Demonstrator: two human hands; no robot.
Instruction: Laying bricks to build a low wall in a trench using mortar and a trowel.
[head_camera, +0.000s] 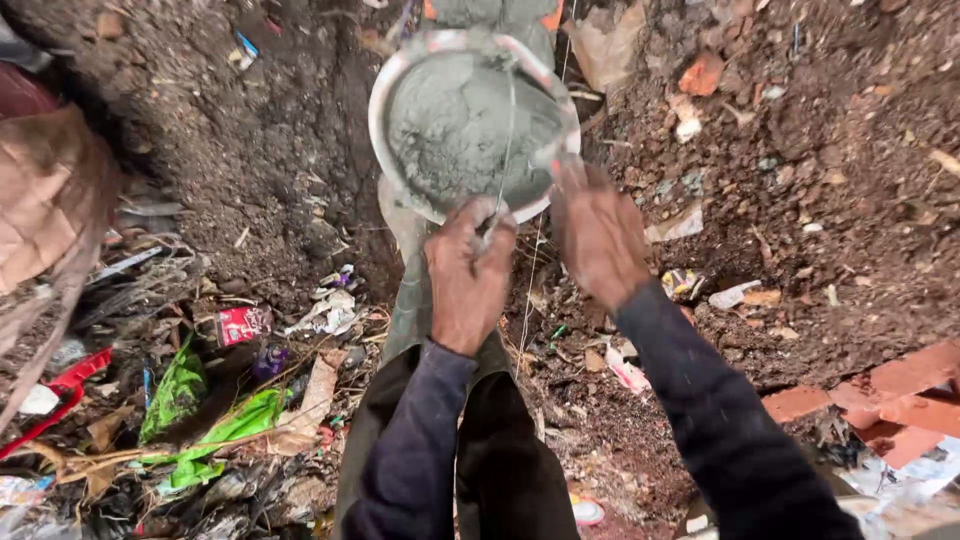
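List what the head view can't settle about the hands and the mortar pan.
- Left hand: its fingers wrap a thin wire handle, so the grip underneath is hidden.
- Right hand: motion-blurred; contact with the pan rim unclear.
- Pan depth: grey mortar covers the inside.
- Pan's far rim: blurred near the top edge.

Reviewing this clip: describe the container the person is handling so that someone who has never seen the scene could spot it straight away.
Start from the two dark-sleeved arms reaching up from the bottom edge. The left hand grips a thin wire handle and the right hand touches the rim of a round pale bucket near the top centre. It is filled with wet grey cement, unlike the brown soil, litter and red bricks around it.
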